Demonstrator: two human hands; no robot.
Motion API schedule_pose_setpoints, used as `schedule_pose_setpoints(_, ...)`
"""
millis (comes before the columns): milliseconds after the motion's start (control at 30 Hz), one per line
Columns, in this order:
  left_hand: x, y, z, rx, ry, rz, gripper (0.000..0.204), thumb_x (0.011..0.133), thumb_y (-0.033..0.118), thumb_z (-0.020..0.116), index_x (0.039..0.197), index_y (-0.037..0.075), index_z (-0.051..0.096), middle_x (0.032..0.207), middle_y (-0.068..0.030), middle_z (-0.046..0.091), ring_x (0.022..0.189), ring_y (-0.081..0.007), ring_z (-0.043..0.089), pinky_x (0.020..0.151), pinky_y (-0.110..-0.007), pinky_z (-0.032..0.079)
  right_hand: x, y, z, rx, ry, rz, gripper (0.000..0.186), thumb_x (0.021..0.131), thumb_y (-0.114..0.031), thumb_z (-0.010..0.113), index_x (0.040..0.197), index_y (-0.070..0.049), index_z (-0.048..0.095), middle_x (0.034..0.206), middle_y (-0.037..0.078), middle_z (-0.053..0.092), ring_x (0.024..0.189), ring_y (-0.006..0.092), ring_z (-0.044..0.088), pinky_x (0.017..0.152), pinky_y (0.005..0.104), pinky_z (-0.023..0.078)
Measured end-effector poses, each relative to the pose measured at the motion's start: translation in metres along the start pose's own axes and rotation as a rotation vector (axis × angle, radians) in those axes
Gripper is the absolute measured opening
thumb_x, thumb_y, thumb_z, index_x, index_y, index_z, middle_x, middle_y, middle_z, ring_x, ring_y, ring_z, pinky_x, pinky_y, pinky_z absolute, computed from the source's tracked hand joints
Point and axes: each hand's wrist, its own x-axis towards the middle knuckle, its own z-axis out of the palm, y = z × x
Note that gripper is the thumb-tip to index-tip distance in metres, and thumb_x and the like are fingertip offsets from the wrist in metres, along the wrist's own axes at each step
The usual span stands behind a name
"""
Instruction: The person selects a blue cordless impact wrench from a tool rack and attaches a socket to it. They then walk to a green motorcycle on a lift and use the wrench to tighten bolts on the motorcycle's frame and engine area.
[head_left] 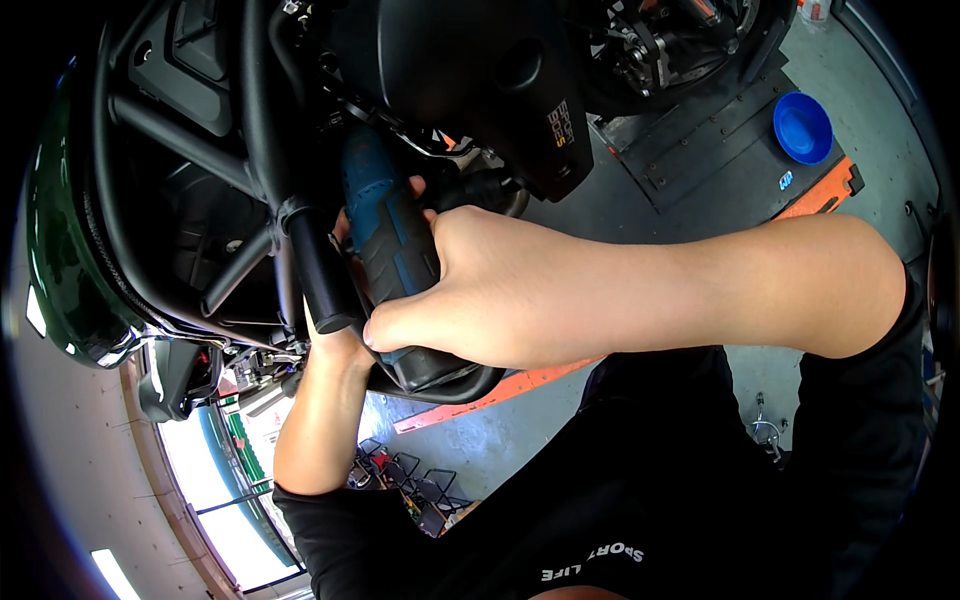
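Note:
A blue cordless power tool with black rubber grip panels slants down between the motorcycle's frame and its black lower cover. My right hand is closed around the tool's body from the right, thumb across the lower end. The tool's upper end disappears into shadow among the engine parts, so its tip is hidden. My left hand reaches up behind a black tubular bar. The bar and the tool hide most of its fingers, and whether it grips the tool does not show.
The motorcycle's frame tubes and dark green tank fill the left. A wheel is at the top. A blue bowl sits on the black lift platform, which has an orange edge. Several black-framed items stand on the floor below.

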Motion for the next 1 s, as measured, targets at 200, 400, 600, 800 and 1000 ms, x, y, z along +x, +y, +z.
schedule_pose_setpoints(200,0.0,0.002,0.003,-0.036,0.027,-0.027,0.082,0.106,0.06,0.053,0.157,-0.001,0.037,0.146,-0.0245,0.058,0.121,-0.0347,0.066,0.103,-0.045,0.06,0.004,0.004,-0.001,-0.03,-0.009,0.013,0.021,0.091,-0.025,0.07,0.092,-0.006,0.061,0.064,-0.003,0.051,0.057,0.0093,0.046,0.055,0.0305,0.036)
schedule_pose_setpoints(400,0.013,0.0,-0.02,-0.068,0.066,-0.171,0.077,0.106,0.061,0.051,0.148,-0.003,0.049,0.125,-0.0232,0.068,0.11,-0.0319,0.071,0.096,-0.042,0.062,-0.01,-0.01,0.001,0.002,0.048,-0.018,0.026,0.089,-0.027,0.073,0.079,-0.005,0.062,0.061,-0.002,0.051,0.056,0.0103,0.047,0.054,0.0311,0.035)
schedule_pose_setpoints(600,0.022,-0.001,-0.026,-0.145,0.088,-0.221,0.074,0.106,0.061,0.048,0.142,-0.003,0.053,0.115,-0.0238,0.07,0.104,-0.032,0.073,0.092,-0.041,0.062,-0.015,-0.014,0.001,0.005,0.078,-0.01,0.033,0.088,-0.027,0.075,0.07,-0.004,0.061,0.063,0.001,0.055,0.056,0.0115,0.05,0.054,0.0315,0.038)
schedule_pose_setpoints(800,0.026,-0.004,-0.034,-0.153,-0.003,-0.188,0.072,0.107,0.06,0.048,0.141,-0.004,0.052,0.114,-0.024,0.07,0.104,-0.0321,0.073,0.09,-0.04,0.064,-0.009,-0.003,0.003,-0.042,0.113,-0.095,0.033,0.088,-0.028,0.077,0.076,-0.001,0.064,0.065,0.003,0.058,0.058,0.0136,0.054,0.056,0.0318,0.043)
schedule_pose_setpoints(1000,0.023,-0.002,-0.027,-0.186,0.058,-0.204,0.073,0.106,0.061,0.051,0.138,-0.004,0.055,0.113,-0.0227,0.07,0.104,-0.0308,0.073,0.089,-0.039,0.065,-0.003,0.006,0.006,0.004,0.143,-0.167,0.03,0.088,-0.028,0.076,0.089,0.0,0.065,0.068,0.004,0.058,0.06,0.0141,0.055,0.057,0.0317,0.044)
